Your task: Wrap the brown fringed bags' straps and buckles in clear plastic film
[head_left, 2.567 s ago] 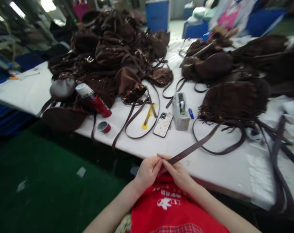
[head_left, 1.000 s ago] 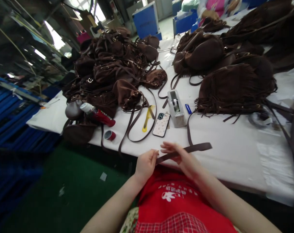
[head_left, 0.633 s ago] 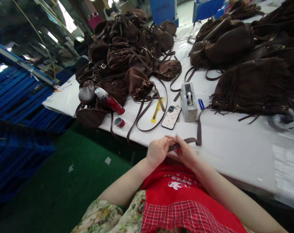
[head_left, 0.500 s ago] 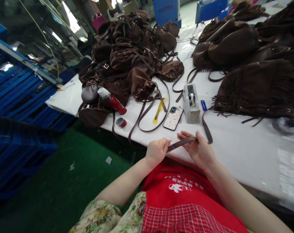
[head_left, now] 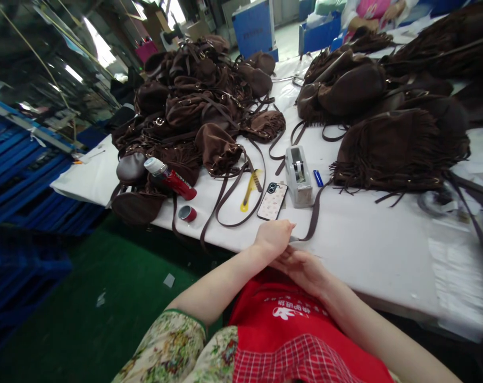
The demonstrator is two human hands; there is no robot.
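Observation:
A dark brown bag strap (head_left: 315, 217) runs down the table edge from a fringed brown bag (head_left: 385, 149) and ends between my hands. My left hand (head_left: 274, 238) is closed on the strap's end, back of the hand upward. Just below and touching it, my right hand (head_left: 301, 268) is turned palm up, with its thumb and curled fingers around the strap; the left hand partly hides its fingertips. Above the hands lie a patterned phone (head_left: 272, 201), a clear tape dispenser (head_left: 299, 178) and a blue lighter (head_left: 318, 178).
A yellow comb (head_left: 248, 194), a red bottle (head_left: 172, 180) and its red cup (head_left: 188, 213) are on the white table (head_left: 369, 234). A big heap of brown bags (head_left: 201, 90) stands left. Blue pallets (head_left: 22, 159) are stacked beyond. A co-worker's hands (head_left: 385, 16) show far right.
My hands have come together, where a stretch of strap showed between them before. The left hand has turned over the right. The view has shifted, bringing a co-worker in at the top.

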